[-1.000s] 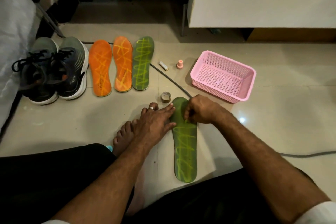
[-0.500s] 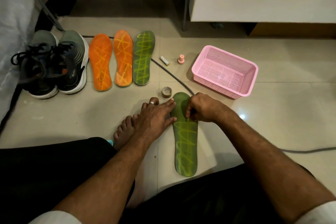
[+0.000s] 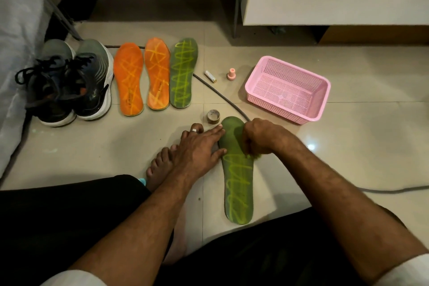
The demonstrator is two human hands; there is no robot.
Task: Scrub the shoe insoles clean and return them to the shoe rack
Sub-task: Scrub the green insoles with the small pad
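A green insole with yellow-green zigzag lines lies on the tiled floor in front of me, toe end away from me. My left hand rests flat on its left edge near the toe, fingers straight. My right hand is curled over the front part of the insole. It grips something small and green, of which only a bit shows under the fingers. Two orange insoles and a second green insole lie side by side farther back.
A pair of dark sneakers stands left of the insole row. A pink mesh basket sits at the right. A tape roll, a battery, a pink cap and a grey cable lie between. My bare foot is beside my left hand.
My right hand has slid a little along the insole from the toe toward the middle. My left hand has stayed pressed on the edge.
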